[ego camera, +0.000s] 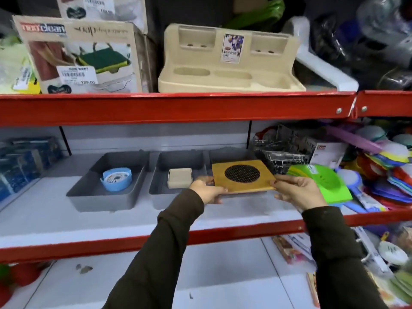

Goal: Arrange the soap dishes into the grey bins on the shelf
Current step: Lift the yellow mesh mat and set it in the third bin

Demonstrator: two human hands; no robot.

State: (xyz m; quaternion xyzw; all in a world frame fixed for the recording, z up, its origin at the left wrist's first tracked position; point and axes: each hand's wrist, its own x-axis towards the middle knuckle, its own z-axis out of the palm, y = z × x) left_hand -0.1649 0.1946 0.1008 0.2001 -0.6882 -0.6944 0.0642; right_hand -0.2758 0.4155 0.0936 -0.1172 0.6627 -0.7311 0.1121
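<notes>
A square wooden soap dish (243, 177) with a round black mesh centre is held flat between both hands. My left hand (208, 190) grips its near left corner and my right hand (298, 190) grips its right edge. It hovers over the right grey bin (227, 153), hiding most of that bin. The left grey bin (107, 195) holds a blue round soap dish (117, 179). The middle grey bin (160, 192) holds a beige soap dish (180, 178). All three bins sit side by side on the white middle shelf (55, 221).
Green and coloured plastic items (327, 181) are piled right of the bins, with wire racks (283, 150) behind. Blue packs (24, 161) stand at left. A red shelf beam (178, 108) runs overhead, carrying a beige organiser (229, 61) and boxes (80, 54).
</notes>
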